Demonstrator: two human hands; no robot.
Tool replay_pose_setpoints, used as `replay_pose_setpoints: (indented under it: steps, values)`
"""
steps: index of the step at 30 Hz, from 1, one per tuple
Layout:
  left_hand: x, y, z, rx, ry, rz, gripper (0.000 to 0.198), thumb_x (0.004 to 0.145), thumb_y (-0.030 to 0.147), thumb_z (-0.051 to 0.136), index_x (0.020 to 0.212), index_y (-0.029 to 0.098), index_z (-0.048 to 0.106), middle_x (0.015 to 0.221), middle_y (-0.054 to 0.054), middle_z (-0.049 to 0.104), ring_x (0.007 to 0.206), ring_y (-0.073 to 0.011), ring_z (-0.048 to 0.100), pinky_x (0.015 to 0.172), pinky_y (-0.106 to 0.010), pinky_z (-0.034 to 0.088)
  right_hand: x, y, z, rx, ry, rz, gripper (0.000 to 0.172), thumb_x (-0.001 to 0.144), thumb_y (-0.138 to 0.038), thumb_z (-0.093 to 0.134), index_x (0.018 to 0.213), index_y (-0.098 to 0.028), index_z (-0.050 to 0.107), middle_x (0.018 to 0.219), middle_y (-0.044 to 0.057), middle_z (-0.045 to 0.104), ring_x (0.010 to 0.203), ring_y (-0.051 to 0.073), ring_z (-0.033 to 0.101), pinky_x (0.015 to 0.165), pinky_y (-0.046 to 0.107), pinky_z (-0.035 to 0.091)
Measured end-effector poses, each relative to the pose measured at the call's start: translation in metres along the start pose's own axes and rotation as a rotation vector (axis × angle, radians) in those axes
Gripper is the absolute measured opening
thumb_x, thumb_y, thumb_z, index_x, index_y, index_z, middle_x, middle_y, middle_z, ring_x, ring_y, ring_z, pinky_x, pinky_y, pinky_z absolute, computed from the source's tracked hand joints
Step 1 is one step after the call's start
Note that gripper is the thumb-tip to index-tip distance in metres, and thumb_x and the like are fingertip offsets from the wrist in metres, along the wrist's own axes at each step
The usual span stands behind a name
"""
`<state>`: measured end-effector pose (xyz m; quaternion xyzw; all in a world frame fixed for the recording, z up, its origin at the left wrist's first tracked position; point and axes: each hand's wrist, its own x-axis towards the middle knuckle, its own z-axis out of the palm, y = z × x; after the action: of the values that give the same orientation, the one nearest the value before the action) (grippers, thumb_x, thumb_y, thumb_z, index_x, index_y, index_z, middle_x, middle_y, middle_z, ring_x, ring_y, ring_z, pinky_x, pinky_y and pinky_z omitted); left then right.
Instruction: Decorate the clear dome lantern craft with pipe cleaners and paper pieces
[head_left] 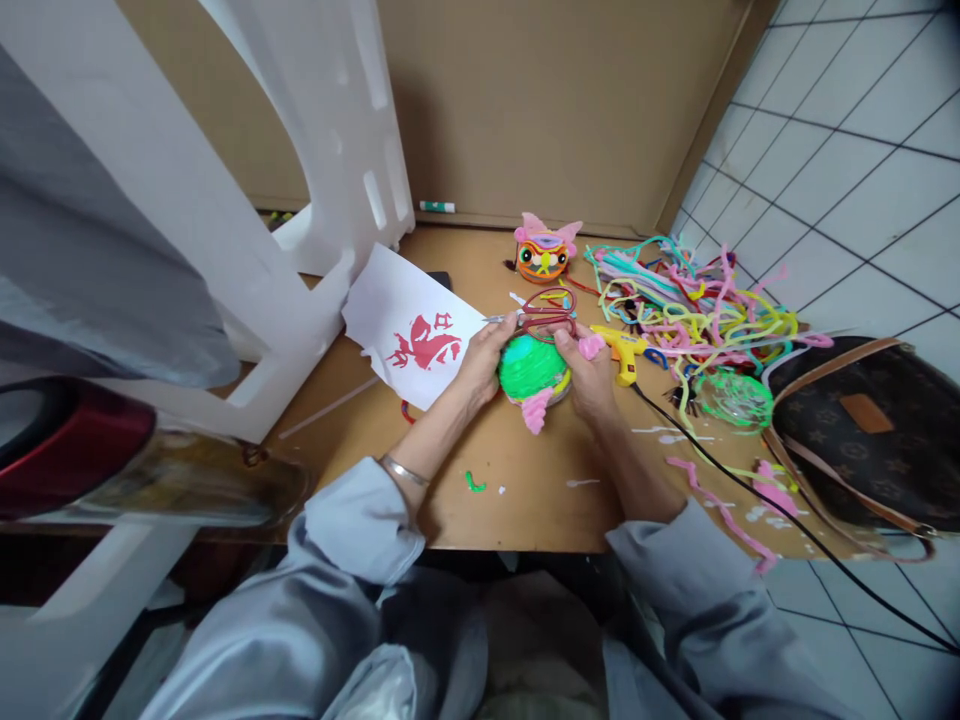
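Observation:
Between my two hands is a rounded green pipe-cleaner craft piece (534, 368), with a pink fuzzy ear (535, 410) on its near side and a bit of yellow along its edge. My left hand (484, 358) grips its left side, fingers partly hidden. Closed on the right side is my right hand (591, 372), with a second pink fuzzy piece by its fingertips. Red-handled scissors (549, 310) show just beyond the craft piece; whether they touch my fingers I cannot tell. A yellow glue gun (624, 350) lies right of my right hand.
A finished-looking lion-head craft (544, 250) stands at the back. Piled pipe cleaners (697, 300), a green-rimmed clear piece (735, 398) and a brown bag (862, 430) are at right. White paper with a red print (405, 290) lies left. The black cord (720, 460) crosses the table's right side.

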<state>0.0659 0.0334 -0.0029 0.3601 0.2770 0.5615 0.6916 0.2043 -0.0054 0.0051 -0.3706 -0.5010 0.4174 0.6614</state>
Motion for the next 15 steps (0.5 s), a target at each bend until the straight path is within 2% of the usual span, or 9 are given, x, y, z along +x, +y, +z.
replay_pose_setpoints:
  steps: [3, 6, 11, 15]
  values:
    - [-0.002, 0.003, -0.001, 0.003, 0.064, 0.06, 0.048, 0.062, 0.057, 0.089, 0.084, 0.018, 0.07, 0.094, -0.006, 0.078, 0.102, -0.0248, 0.07, 0.092, -0.037, 0.053, -0.002, -0.001, 0.001, 0.045, 0.036, -0.021, 0.049, 0.077, -0.059, 0.077, 0.108, -0.023, 0.067, 0.094, 0.005, 0.078, 0.093, 0.022, 0.073, 0.088, 0.038, 0.057]
    - [-0.006, 0.005, -0.002, 0.053, 0.118, 0.111, 0.048, 0.061, 0.058, 0.089, 0.077, 0.019, 0.067, 0.085, -0.002, 0.075, 0.088, -0.0189, 0.068, 0.082, -0.031, 0.052, -0.002, -0.001, 0.003, 0.073, 0.035, -0.044, 0.052, 0.079, -0.056, 0.077, 0.117, -0.025, 0.063, 0.093, 0.003, 0.077, 0.09, 0.021, 0.073, 0.087, 0.038, 0.057]
    - [-0.011, 0.003, 0.0, 0.25, 0.117, 0.171, 0.051, 0.063, 0.063, 0.085, 0.067, 0.017, 0.064, 0.068, 0.002, 0.063, 0.069, -0.0127, 0.056, 0.069, -0.027, 0.046, 0.001, 0.001, 0.008, 0.097, 0.066, -0.048, 0.044, 0.078, -0.055, 0.078, 0.108, -0.026, 0.065, 0.093, 0.001, 0.076, 0.093, 0.021, 0.073, 0.088, 0.038, 0.058]
    - [-0.018, 0.004, 0.005, 0.38, 0.071, 0.204, 0.051, 0.072, 0.066, 0.076, 0.073, 0.017, 0.065, 0.074, 0.0, 0.063, 0.073, -0.0144, 0.055, 0.072, -0.029, 0.046, 0.001, 0.003, 0.007, 0.103, 0.167, -0.062, 0.03, 0.08, -0.048, 0.078, 0.094, -0.024, 0.066, 0.071, -0.004, 0.068, 0.073, 0.016, 0.068, 0.077, 0.033, 0.057]
